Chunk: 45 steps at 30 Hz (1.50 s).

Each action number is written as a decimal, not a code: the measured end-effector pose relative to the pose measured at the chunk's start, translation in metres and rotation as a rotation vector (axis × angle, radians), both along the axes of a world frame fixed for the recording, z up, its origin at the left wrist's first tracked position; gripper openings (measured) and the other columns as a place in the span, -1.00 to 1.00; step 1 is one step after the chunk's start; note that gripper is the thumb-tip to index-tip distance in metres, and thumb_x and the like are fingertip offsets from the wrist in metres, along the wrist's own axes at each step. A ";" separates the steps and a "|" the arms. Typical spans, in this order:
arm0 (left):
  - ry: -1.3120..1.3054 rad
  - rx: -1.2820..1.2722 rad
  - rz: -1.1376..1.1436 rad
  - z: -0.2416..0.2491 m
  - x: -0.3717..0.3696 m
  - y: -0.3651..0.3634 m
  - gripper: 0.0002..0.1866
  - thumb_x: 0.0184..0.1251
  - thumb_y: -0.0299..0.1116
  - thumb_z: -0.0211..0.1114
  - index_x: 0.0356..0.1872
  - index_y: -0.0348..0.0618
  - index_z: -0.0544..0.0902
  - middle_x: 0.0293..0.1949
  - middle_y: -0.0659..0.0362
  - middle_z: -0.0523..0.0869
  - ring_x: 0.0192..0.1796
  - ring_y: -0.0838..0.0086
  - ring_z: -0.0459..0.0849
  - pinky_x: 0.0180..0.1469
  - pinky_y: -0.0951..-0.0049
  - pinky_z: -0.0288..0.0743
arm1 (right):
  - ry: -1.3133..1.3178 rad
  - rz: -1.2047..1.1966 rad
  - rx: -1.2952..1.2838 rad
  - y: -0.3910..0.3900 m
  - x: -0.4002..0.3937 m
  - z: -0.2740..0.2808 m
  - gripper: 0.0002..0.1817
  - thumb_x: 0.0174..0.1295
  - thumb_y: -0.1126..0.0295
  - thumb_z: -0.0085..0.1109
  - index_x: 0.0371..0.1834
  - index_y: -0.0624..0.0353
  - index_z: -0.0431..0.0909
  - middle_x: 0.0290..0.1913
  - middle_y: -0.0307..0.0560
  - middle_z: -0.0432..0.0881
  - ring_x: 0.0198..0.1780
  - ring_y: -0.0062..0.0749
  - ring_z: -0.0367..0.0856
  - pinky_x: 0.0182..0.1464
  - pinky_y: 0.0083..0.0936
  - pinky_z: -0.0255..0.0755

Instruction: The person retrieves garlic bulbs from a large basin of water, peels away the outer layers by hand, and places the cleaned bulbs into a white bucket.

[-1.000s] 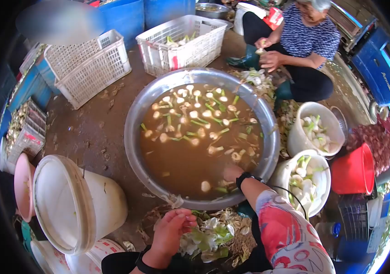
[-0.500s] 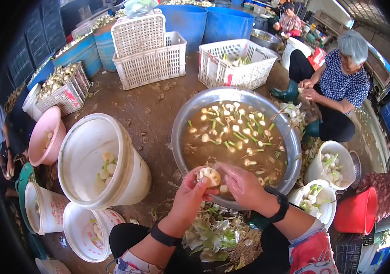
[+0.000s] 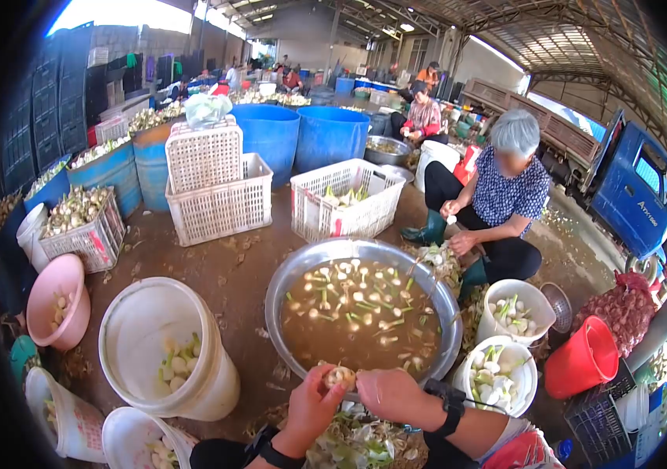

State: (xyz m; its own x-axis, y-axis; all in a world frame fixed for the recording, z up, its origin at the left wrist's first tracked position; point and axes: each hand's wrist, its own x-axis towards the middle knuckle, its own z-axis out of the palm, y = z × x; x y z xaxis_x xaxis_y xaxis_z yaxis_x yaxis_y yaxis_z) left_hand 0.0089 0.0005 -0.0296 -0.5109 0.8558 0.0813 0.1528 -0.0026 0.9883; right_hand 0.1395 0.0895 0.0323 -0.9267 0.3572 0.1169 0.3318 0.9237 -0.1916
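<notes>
My left hand (image 3: 314,405) is closed around a garlic bulb (image 3: 339,377), its pale, partly brown face turned up between thumb and fingers. Close against the bulb's right side, my right hand (image 3: 393,395) has its fingers curled; what they pinch, if anything, is hidden. Both hands are over the near rim of a wide metal basin (image 3: 277,291). Peeled garlic bulbs (image 3: 361,297) with short green stems float in its brown water. Below my hands lies a heap of garlic peelings and leaves (image 3: 353,445).
A large white bucket (image 3: 216,356) with some garlic and a pink tub (image 3: 56,305) stand at left. White crates (image 3: 216,207) sit beyond the basin. At right a co-worker (image 3: 497,187) sits handling garlic, near white buckets of garlic (image 3: 515,383) and a red bucket (image 3: 583,358).
My view has tilted up, showing more of the hall and a blue truck. The garlic bulb stays in my left hand; my right hand's fingers are now more curled beside it.
</notes>
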 end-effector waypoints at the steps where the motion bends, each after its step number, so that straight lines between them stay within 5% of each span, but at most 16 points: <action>1: -0.024 0.004 -0.047 0.001 -0.002 -0.001 -0.67 0.09 -0.35 0.22 -0.11 -0.19 0.44 -0.49 0.19 0.58 -0.51 0.56 0.52 -0.41 0.57 0.41 | 0.005 -0.004 0.012 -0.002 -0.001 0.001 -0.83 0.05 0.37 -0.10 -0.60 0.20 0.39 -0.61 0.06 0.47 -0.57 -0.09 0.47 -0.55 -0.25 0.33; 5: -0.588 0.049 -0.272 0.010 -0.005 -0.002 -0.66 0.20 -0.33 0.10 -0.03 -0.22 0.34 -0.40 0.18 0.57 -0.49 0.62 0.50 -0.44 0.63 0.40 | 0.187 -0.226 -0.135 0.004 0.001 -0.006 -0.78 0.03 0.31 -0.07 -0.67 0.18 0.39 -0.67 0.05 0.46 -0.58 -0.06 0.48 -0.54 -0.26 0.35; 7: -0.595 0.041 -0.325 0.020 -0.013 -0.005 -0.64 0.22 -0.23 0.06 -0.02 -0.18 0.34 -0.40 0.12 0.57 -0.49 0.53 0.50 -0.44 0.56 0.38 | 0.202 -0.363 -0.134 0.025 0.009 -0.015 -0.72 0.04 0.25 -0.08 -0.67 0.22 0.41 -0.63 0.09 0.48 -0.54 -0.02 0.49 -0.51 -0.24 0.35; 11: -1.018 0.231 -0.469 0.013 -0.025 -0.002 -0.58 0.26 -0.04 -0.09 -0.07 -0.16 0.38 -0.48 0.08 0.53 -0.52 0.41 0.44 -0.47 0.47 0.30 | -0.345 -0.243 -0.068 0.086 0.033 -0.095 -0.68 0.05 0.14 -0.08 -0.50 0.16 0.53 -0.59 0.09 0.51 -0.54 -0.04 0.49 -0.47 -0.23 0.35; 12: -1.072 0.224 -0.439 0.009 -0.029 0.000 -0.61 0.27 -0.07 -0.11 -0.08 -0.16 0.38 -0.49 0.11 0.52 -0.50 0.43 0.44 -0.48 0.49 0.30 | -0.181 -0.449 -0.544 0.058 0.016 -0.040 -0.66 0.06 0.10 -0.04 -0.39 0.14 0.55 -0.58 0.04 0.51 -0.54 -0.15 0.50 -0.46 -0.33 0.35; 15: -1.252 0.154 -0.387 0.005 -0.025 0.002 -0.65 0.30 -0.11 -0.17 -0.13 -0.15 0.41 -0.55 0.14 0.47 -0.54 0.46 0.39 -0.52 0.53 0.24 | 0.292 -0.330 -0.768 0.017 0.000 0.004 -0.65 0.07 0.10 0.00 -0.33 0.18 0.54 -0.57 -0.02 0.51 -0.52 -0.24 0.50 -0.43 -0.41 0.35; 20: -1.577 0.125 -0.650 -0.012 -0.023 0.013 -0.64 0.26 -0.12 -0.21 -0.21 -0.16 0.44 -0.61 0.11 0.45 -0.59 0.43 0.35 -0.52 0.50 0.22 | 0.226 -0.064 -0.596 0.023 0.010 -0.014 -0.73 0.14 0.22 -0.01 -0.27 0.18 0.51 -0.59 -0.16 0.50 -0.54 -0.46 0.49 -0.43 -0.55 0.35; 21: -1.631 0.123 -0.738 -0.011 -0.021 0.013 -0.62 0.22 -0.12 -0.21 -0.22 -0.16 0.47 -0.61 0.11 0.45 -0.59 0.43 0.35 -0.52 0.49 0.22 | 0.203 -0.201 -0.928 0.022 0.012 -0.017 -0.73 0.16 0.23 -0.03 -0.28 0.21 0.50 -0.59 -0.20 0.49 -0.52 -0.49 0.49 -0.43 -0.57 0.35; 22: -1.628 0.123 -0.733 -0.008 -0.018 0.013 -0.62 0.22 -0.12 -0.21 -0.22 -0.16 0.47 -0.61 0.11 0.45 -0.59 0.43 0.35 -0.52 0.49 0.22 | 0.176 -0.342 -1.259 0.021 0.013 -0.019 -0.73 0.18 0.24 -0.04 -0.28 0.23 0.48 -0.60 -0.24 0.49 -0.50 -0.51 0.49 -0.42 -0.58 0.36; 24: -1.526 -0.116 -0.317 0.009 -0.011 0.014 -0.61 0.21 -0.11 -0.23 -0.29 -0.17 0.48 -0.64 0.13 0.43 -0.61 0.42 0.34 -0.54 0.50 0.22 | 0.175 -0.324 -1.180 0.016 0.014 -0.019 -0.73 0.20 0.24 -0.05 -0.24 0.24 0.47 -0.59 -0.26 0.49 -0.51 -0.53 0.48 -0.43 -0.63 0.35; 29: -1.579 -0.032 -0.388 -0.006 -0.012 0.019 -0.58 0.19 -0.08 -0.26 -0.35 -0.18 0.48 -0.67 0.16 0.39 -0.64 0.41 0.32 -0.57 0.50 0.22 | 0.474 -0.218 -0.838 0.005 0.014 -0.012 -0.72 0.19 0.24 -0.06 -0.29 0.27 0.46 -0.55 -0.25 0.52 -0.45 -0.52 0.52 -0.39 -0.58 0.38; 31: -1.609 -0.011 -0.358 -0.004 -0.014 0.019 -0.58 0.18 -0.08 -0.27 -0.36 -0.18 0.48 -0.68 0.16 0.38 -0.65 0.40 0.31 -0.57 0.50 0.22 | 0.147 -0.211 -0.756 0.005 0.015 0.000 -0.73 0.18 0.25 -0.05 -0.27 0.26 0.46 -0.51 -0.14 0.54 -0.45 -0.45 0.52 -0.37 -0.55 0.39; 37: -1.703 0.013 -0.509 -0.005 -0.017 0.017 -0.46 0.21 0.05 -0.34 -0.29 -0.19 0.47 -0.64 0.15 0.42 -0.62 0.37 0.37 -0.58 0.51 0.20 | 0.216 -0.289 -0.952 -0.004 0.007 -0.009 -0.78 0.16 0.29 -0.07 -0.29 0.23 0.43 -0.50 0.02 0.50 -0.45 -0.32 0.53 -0.37 -0.45 0.37; 40: -1.232 -0.057 -0.213 0.019 -0.010 0.011 -0.49 0.25 0.08 -0.22 -0.18 -0.20 0.43 -0.52 0.14 0.50 -0.53 0.39 0.48 -0.55 0.50 0.29 | 0.295 -0.195 -0.628 0.001 0.007 -0.011 -0.81 0.18 0.33 -0.09 -0.34 0.23 0.41 -0.49 -0.01 0.47 -0.45 -0.27 0.52 -0.38 -0.43 0.37; 42: -0.421 -0.031 -0.233 0.006 -0.010 0.010 -0.58 0.23 -0.04 0.01 -0.09 -0.19 0.39 -0.39 0.12 0.56 -0.44 0.44 0.55 -0.45 0.50 0.39 | 0.307 -0.193 -0.698 -0.001 0.005 -0.003 -0.83 0.18 0.35 -0.10 -0.35 0.23 0.40 -0.47 0.00 0.47 -0.44 -0.21 0.51 -0.37 -0.40 0.37; 45: -0.594 0.105 -0.318 0.002 -0.012 0.006 -0.66 0.17 -0.25 0.15 -0.09 -0.19 0.39 -0.34 0.12 0.57 -0.39 0.50 0.55 -0.36 0.55 0.43 | 0.364 -0.124 -0.564 0.001 0.006 -0.001 -0.85 0.16 0.37 -0.12 -0.36 0.21 0.39 -0.43 0.01 0.47 -0.40 -0.12 0.49 -0.35 -0.35 0.37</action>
State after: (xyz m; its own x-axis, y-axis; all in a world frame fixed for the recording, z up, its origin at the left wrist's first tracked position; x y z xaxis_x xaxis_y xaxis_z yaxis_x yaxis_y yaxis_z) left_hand -0.0031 0.0069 -0.0280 -0.2190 0.9747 -0.0444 -0.4398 -0.0579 0.8962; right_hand 0.1457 0.0909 0.0308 -0.8118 0.5562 0.1780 0.2522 0.6088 -0.7522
